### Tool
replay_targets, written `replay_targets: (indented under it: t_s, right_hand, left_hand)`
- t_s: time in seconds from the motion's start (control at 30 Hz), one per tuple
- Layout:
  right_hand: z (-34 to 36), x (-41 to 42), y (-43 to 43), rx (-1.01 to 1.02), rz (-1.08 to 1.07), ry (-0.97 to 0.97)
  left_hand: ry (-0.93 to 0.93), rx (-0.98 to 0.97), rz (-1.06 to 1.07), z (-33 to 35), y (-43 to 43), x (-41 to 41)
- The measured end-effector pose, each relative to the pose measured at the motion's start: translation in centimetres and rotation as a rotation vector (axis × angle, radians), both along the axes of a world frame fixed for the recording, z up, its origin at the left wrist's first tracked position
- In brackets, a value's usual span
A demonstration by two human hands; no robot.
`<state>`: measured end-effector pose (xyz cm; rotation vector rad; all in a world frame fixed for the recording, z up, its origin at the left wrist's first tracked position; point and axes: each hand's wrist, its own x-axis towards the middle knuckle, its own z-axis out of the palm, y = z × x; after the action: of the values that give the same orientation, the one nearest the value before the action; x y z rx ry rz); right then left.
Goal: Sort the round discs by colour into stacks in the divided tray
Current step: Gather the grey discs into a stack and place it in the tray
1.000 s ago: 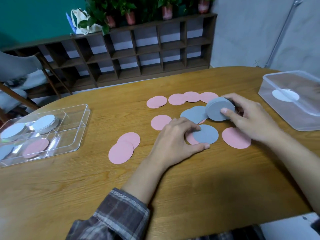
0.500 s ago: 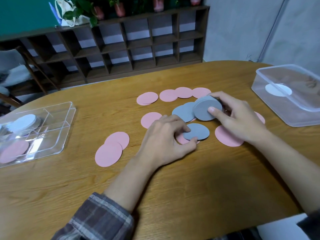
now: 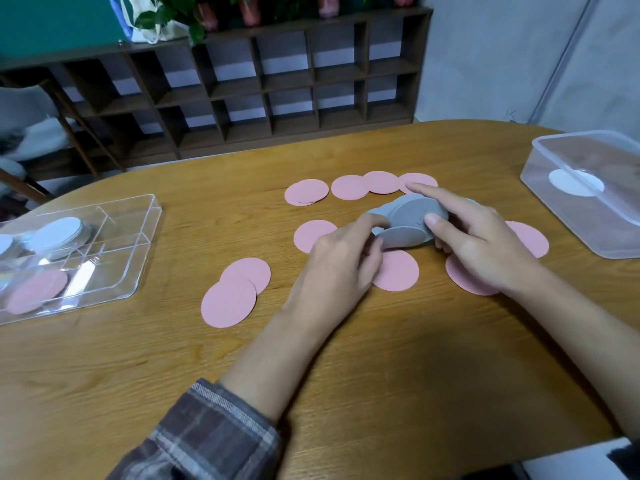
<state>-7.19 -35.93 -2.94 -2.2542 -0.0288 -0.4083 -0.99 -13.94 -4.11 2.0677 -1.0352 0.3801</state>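
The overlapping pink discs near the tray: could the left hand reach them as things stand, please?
Probably yes: the overlapping pink discs lie uncovered left of the left hand, nothing between; it first must release the grey disc it pinches.

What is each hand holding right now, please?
Left hand: pinching a single grey disc.
Right hand: gripping a stack of grey discs.
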Motion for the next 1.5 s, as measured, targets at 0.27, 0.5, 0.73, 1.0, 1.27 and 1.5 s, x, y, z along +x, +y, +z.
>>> replay_targets:
  t_s: [0.27, 0.5, 0.73, 1.0, 1.27, 1.5]
  right_hand:
    - [-0.2, 0.0, 0.8, -0.002, 0.050, 0.012]
    - [0.4, -0.2, 2.0, -0.194, 0.046, 0.013]
    - [0.3, 0.1, 2.2, -0.285, 0.010, 0.029]
    - [0.0, 0.0, 0.2, -0.187, -0.092, -0.049]
    - [0.1, -0.4, -0.9, -0.321, -0.201, -0.075]
    - [0.1, -0.1, -0.4, -0.372, -0.190, 0.074]
  left_hand:
    - [0.085, -0.123, 0.072, -0.1, -0.4, 0.3]
    - [0.105, -0.151, 0.162, -0.1, -1.0, 0.7]
    - [0.110, -0.129, 0.167, -0.4, -1.1, 1.3]
    - [0.083, 0.066, 0.095, -0.9, -1.1, 1.7]
    - [0.138, 0.267, 0.103, -0.7, -2.1, 2.5]
    - [0.137, 0.223, 0.150, -1.0, -1.9, 2.7]
